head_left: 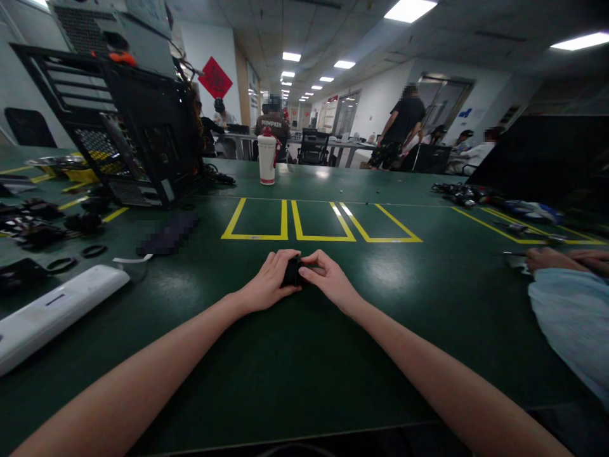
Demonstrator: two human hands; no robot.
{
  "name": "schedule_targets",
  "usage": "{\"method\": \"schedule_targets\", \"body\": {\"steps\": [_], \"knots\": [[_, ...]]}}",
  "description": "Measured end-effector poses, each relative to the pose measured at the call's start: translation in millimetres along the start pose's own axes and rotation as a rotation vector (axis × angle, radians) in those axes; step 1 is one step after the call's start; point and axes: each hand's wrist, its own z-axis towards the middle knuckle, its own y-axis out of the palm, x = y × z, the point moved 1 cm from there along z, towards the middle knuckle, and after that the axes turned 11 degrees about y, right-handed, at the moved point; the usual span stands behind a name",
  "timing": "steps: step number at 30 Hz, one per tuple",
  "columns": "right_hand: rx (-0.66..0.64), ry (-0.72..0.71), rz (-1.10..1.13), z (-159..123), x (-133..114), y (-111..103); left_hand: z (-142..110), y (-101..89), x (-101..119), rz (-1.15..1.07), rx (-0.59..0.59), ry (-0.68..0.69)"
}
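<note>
A small black part (290, 271) is between my hands, low over the green tabletop (304, 355). My left hand (269, 280) is closed round its left side, fingers over the top and thumb along the near edge. With thumb and forefinger pinched, my right hand (328, 277) grips the right side of the same part. Its exact kind does not show, since the fingers cover much of it. Just beyond my hands, three yellow tape outlines (325, 238) are marked on the table.
At the left are an open black computer case (157, 139), a white power strip (61, 311), a blurred phone-like object (167, 235) and black rings (61, 264). A white cup (267, 158) stands at the back. A co-worker's sleeve (566, 317) and hands reach in at the right.
</note>
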Motion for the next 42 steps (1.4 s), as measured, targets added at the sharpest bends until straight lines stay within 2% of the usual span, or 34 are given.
{"method": "schedule_targets", "body": {"steps": [7, 16, 26, 32, 39, 42], "knots": [[-0.01, 0.079, -0.012, 4.0, 1.7, -1.1, 0.5, -0.6, 0.7, 0.009, 0.0, 0.009], [-0.062, 0.036, -0.011, 0.8, 3.1, -2.7, 0.5, -0.4, -0.4, 0.001, -0.009, -0.002], [-0.005, -0.001, -0.002, 2.9, 1.9, -1.9, 1.3, -1.0, 1.9, -0.001, -0.002, -0.001], [-0.07, 0.004, -0.022, 0.5, 0.1, -2.5, 0.6, -1.3, 0.9, -0.001, -0.006, 0.002], [0.026, -0.029, -0.021, 1.7, -0.7, 1.1, 1.2, -1.7, 1.6, -0.003, -0.007, -0.004], [0.038, 0.031, -0.046, 2.6, -1.5, -0.5, 1.5, -1.1, 1.8, -0.003, -0.006, -0.003]]}}
